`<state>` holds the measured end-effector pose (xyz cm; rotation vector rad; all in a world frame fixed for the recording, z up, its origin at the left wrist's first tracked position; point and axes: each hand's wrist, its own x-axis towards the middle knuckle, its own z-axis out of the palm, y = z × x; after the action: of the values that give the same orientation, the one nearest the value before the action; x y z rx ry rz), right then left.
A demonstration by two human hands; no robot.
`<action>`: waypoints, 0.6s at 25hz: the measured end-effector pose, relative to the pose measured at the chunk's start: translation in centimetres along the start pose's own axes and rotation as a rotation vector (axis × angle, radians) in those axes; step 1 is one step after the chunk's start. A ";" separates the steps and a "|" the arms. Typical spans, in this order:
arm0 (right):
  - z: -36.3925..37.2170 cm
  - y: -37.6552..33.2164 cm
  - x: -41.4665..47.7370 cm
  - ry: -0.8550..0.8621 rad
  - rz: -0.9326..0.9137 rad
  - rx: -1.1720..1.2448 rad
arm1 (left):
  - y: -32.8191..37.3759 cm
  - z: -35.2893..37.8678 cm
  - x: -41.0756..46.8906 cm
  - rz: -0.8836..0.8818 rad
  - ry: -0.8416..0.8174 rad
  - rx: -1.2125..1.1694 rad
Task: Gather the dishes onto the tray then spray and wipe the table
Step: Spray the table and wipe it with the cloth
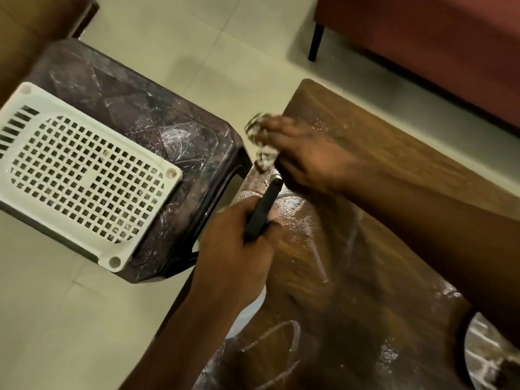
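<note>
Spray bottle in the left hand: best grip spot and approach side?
Grip the neck just under the black trigger head, as the left hand does now: fingers wrapped around it, one free for the trigger. Come from the floor side of the table, since the right hand with the cloth works ahead of the nozzle. The bottle body is mostly hidden.

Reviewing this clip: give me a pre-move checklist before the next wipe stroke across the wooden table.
1. Patterned cloth in right hand: ok.
2. Black-triggered spray bottle in left hand grip: ok.
3. Brown wooden table wet with spray: ok, streaks glisten.
4. Dishes on white perforated plastic tray: not ok, none on it.
5. Object at the table's lower right corner removed: not ok, still there.
6. Nozzle direction: cannot tell.
</note>
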<state>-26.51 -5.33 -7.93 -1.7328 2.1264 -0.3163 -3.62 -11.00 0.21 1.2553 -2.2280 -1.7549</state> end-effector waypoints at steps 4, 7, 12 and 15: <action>-0.6 4.8 -1.9 0.293 0.418 -0.028 | -0.8 -1.2 -0.3 -0.011 -0.005 -0.010; -0.6 5.0 -2.7 0.622 0.916 0.201 | -1.3 -1.9 -0.8 -0.026 -0.022 -0.008; 4.2 -5.2 -9.9 0.005 0.013 0.058 | -2.6 -2.6 -2.5 -0.091 -0.069 -0.034; 4.2 -4.6 -14.3 -0.096 -0.234 -0.113 | -3.5 -2.9 -3.6 -0.093 -0.134 0.031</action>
<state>-18.19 7.91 -7.71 -2.0237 1.9100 -0.1739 2.14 -11.28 -0.12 1.3040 -2.3109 -1.8980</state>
